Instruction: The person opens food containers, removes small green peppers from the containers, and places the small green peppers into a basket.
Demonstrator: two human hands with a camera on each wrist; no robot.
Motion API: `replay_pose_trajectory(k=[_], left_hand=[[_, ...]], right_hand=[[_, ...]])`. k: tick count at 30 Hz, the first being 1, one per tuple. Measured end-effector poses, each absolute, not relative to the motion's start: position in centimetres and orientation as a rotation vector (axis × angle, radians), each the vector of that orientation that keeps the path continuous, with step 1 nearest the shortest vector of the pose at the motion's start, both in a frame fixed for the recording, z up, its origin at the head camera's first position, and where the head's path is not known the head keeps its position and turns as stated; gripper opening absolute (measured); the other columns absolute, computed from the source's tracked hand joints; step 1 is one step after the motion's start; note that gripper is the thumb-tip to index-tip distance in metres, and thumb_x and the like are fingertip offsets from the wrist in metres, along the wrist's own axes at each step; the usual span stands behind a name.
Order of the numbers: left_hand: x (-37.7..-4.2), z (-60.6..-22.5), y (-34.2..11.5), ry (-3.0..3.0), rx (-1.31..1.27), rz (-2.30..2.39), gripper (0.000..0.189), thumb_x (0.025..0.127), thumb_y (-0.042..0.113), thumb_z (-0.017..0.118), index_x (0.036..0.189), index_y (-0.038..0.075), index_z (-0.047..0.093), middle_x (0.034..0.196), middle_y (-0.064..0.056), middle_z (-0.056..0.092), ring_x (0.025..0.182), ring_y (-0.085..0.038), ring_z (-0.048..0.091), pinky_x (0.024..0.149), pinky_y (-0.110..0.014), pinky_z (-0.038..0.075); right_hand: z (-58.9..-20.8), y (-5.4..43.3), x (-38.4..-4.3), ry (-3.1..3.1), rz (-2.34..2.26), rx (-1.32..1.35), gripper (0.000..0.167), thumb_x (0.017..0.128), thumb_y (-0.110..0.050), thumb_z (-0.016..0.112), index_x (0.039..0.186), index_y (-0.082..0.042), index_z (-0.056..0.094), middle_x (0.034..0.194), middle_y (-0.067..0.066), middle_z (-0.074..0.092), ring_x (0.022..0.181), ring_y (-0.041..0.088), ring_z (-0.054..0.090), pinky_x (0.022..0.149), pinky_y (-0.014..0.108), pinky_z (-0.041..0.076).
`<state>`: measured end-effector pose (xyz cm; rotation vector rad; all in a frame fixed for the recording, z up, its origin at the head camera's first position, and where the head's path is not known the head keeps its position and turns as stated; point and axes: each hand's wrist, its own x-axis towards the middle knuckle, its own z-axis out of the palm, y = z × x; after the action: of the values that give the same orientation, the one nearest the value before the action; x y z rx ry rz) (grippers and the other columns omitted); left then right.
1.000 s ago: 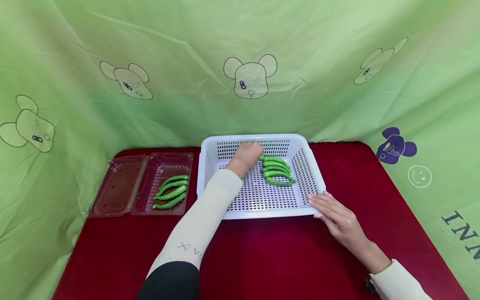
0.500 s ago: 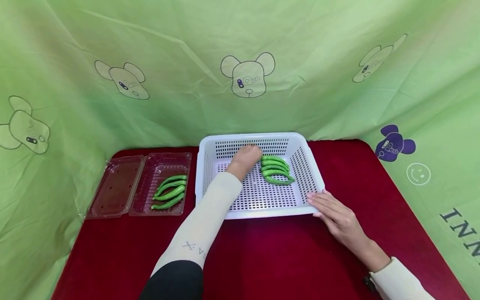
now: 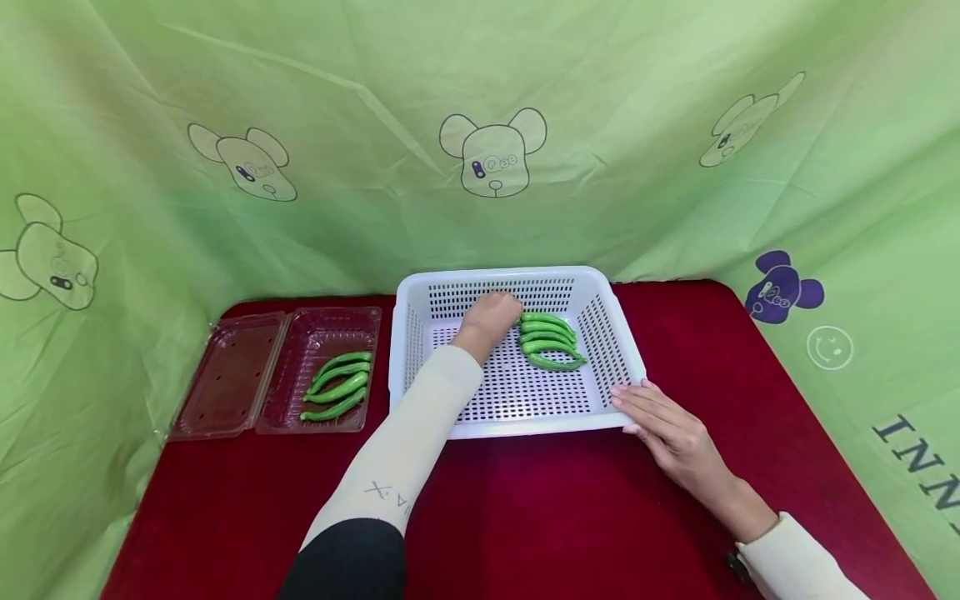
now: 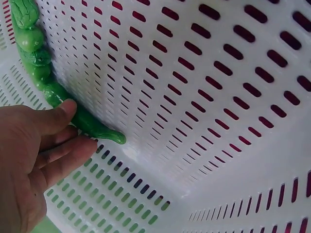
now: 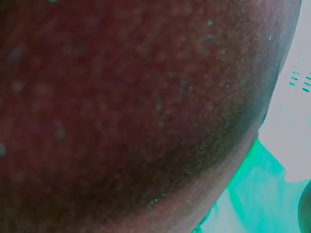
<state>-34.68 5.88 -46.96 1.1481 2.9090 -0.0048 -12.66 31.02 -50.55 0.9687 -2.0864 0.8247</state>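
A white perforated plastic basket (image 3: pixel 502 430) sits on the table. My left hand (image 3: pixel 489 318) reaches down into its back part, and in the left wrist view its thumb and fingers pinch a green chili pepper (image 4: pixel 92 124) near the basket floor. That pepper lies at the end of a row of several green chili peppers (image 3: pixel 549 346), side by side. At the front right corner my right hand (image 3: pixel 684 442) holds the basket rim, fingertips over the edge and thumb below. A dark, blurred surface fills most of the right wrist view.
Left of the basket lies an open clear plastic clamshell box (image 3: pixel 273 417), its lid folded out to the left. Several more green chili peppers (image 3: pixel 348 386) lie in it. A red cloth (image 3: pixel 525 517) covers the table, and a green printed curtain (image 3: pixel 360 208) surrounds it.
The view has shifted slightly. My left hand has moved a little lower in the basket, close by the peppers, while my right hand keeps its place at the corner.
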Motion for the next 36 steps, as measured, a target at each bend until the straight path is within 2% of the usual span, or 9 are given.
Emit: replay_pose_trajectory(k=[10,16,21,25,29,36], left_hand=[[-34.3,-47.0,5.7,2.917,1.153,-0.016,0.036,0.085,-0.014,0.059,0.097,0.016,0.075,0.104,-0.001,0.076,0.095,-0.016,0.070,0.086,-0.026,0.061],[-34.4,-45.5,5.4,2.966,1.157,-0.054,0.031,0.089,-0.011,0.061,0.105,0.013,0.074,0.107,-0.002,0.075,0.098,-0.018,0.071,0.089,-0.030,0.061],[-34.1,-43.5,4.7,3.008,1.181,-0.099,0.025,0.092,-0.006,0.060,0.105,0.013,0.071,0.098,-0.001,0.073,0.088,-0.017,0.069,0.081,-0.031,0.062],[-33.2,-41.7,3.0,3.078,1.296,-0.054,0.016,0.099,0.006,0.054,0.105,0.009,0.069,0.091,-0.004,0.072,0.080,-0.019,0.068,0.069,-0.033,0.062],[-32.3,-39.8,0.3,3.181,1.308,0.148,0.020,0.103,0.014,0.051,0.105,0.006,0.069,0.093,-0.008,0.073,0.081,-0.024,0.071,0.062,-0.038,0.061],[-32.3,-35.7,-6.0,3.304,1.111,0.361,0.023,0.101,0.010,0.052,0.112,-0.001,0.069,0.099,-0.015,0.074,0.080,-0.028,0.070,0.057,-0.036,0.060]], right_hand=[[-50.6,31.0,-12.5,-2.095,0.819,0.967,0.037,0.102,-0.024,0.063,0.113,0.010,0.074,0.117,0.023,0.074,0.124,0.025,0.065,0.123,0.035,0.037],[-50.5,31.1,-12.6,-2.096,0.825,0.966,0.038,0.102,-0.024,0.063,0.113,0.010,0.074,0.117,0.023,0.074,0.125,0.023,0.065,0.123,0.034,0.036],[-50.4,31.1,-12.5,-2.100,0.820,0.961,0.038,0.102,-0.025,0.063,0.112,0.011,0.074,0.118,0.023,0.074,0.126,0.023,0.065,0.123,0.035,0.036],[-50.4,30.9,-12.5,-2.088,0.817,0.956,0.039,0.102,-0.025,0.063,0.111,0.011,0.074,0.118,0.023,0.074,0.126,0.023,0.064,0.123,0.034,0.036],[-50.3,30.7,-12.5,-2.084,0.827,0.963,0.038,0.102,-0.024,0.064,0.111,0.011,0.074,0.118,0.024,0.073,0.127,0.022,0.064,0.124,0.034,0.036],[-50.0,30.5,-12.5,-2.078,0.826,0.965,0.039,0.102,-0.024,0.063,0.109,0.013,0.073,0.117,0.024,0.074,0.127,0.022,0.065,0.123,0.034,0.037]])
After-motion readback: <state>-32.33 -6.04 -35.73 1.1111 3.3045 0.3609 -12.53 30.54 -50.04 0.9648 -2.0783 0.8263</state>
